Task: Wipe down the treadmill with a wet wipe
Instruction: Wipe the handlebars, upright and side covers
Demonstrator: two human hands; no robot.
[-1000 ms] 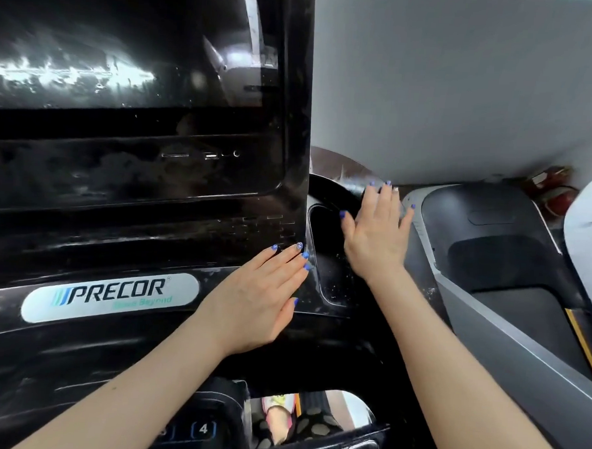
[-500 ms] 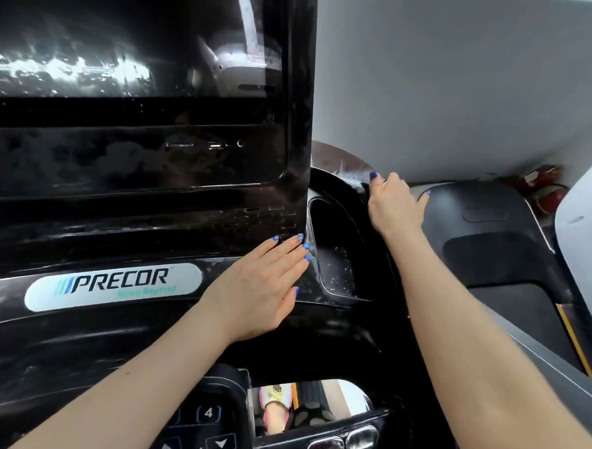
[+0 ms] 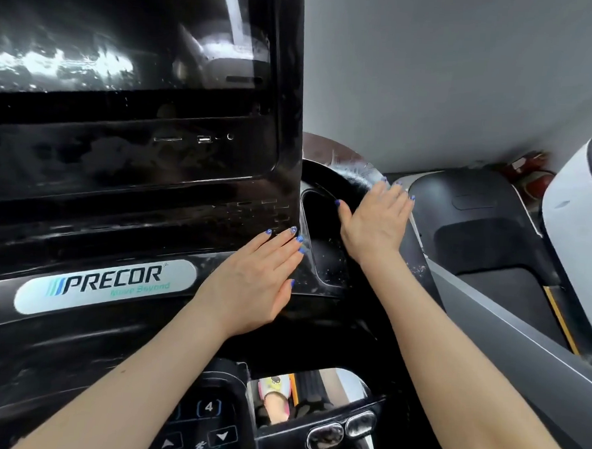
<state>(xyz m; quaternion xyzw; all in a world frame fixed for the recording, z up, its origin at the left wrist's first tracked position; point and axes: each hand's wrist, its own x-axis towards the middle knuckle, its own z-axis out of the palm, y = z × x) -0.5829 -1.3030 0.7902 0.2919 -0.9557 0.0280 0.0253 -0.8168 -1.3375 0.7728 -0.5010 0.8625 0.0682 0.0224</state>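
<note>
The left hand [image 3: 254, 277] lies flat on the shiny black treadmill console [image 3: 123, 222], fingers straight and close together, holding nothing. Its fingertips sit at the right edge of the console, just beside a dark cup holder [image 3: 324, 239]. The right hand [image 3: 377, 221] is stretched out flat too, with fingers straight, pressing on the curved black rim on the far side of the cup holder. A small bit of blurry white stuff shows just past its fingertips (this may be the wet wipe [image 3: 366, 169], but it is too blurry to be sure). The rest of it is hidden under the hand.

Under the left hand is a silver label [image 3: 106, 286] that says PRECOR. Above that is a big dark screen [image 3: 126, 33] with streaks on it. Down low are buttons [image 3: 208, 422], one with the number 4. To the right sits another treadmill [image 3: 492, 241], grey and black, near a pale wall [image 3: 450, 71].
</note>
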